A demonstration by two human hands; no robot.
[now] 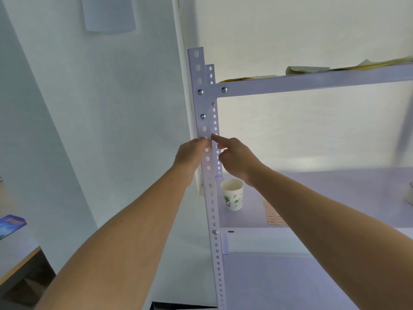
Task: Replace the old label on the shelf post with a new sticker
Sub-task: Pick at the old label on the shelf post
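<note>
The pale perforated shelf post [212, 204] runs upright through the middle of the view. My left hand [192, 154] wraps the post from the left at about mid height, its fingers on the front face. A small red-edged label [207, 147] peeks out on the post just under those fingers. My right hand [234, 157] comes from the right, index finger stretched out and its tip pressed on the post edge right above the label. Most of the label is hidden by the fingers. A sheet of red-bordered stickers [273, 214] lies on the middle shelf, partly under my right forearm.
A paper cup [232, 194] with green print stands on the middle shelf [335, 198] close to the post. Papers [308, 70] lie on the top shelf. A white wall fills the left, and a desk corner with a blue booklet [12, 223] sits at the lower left.
</note>
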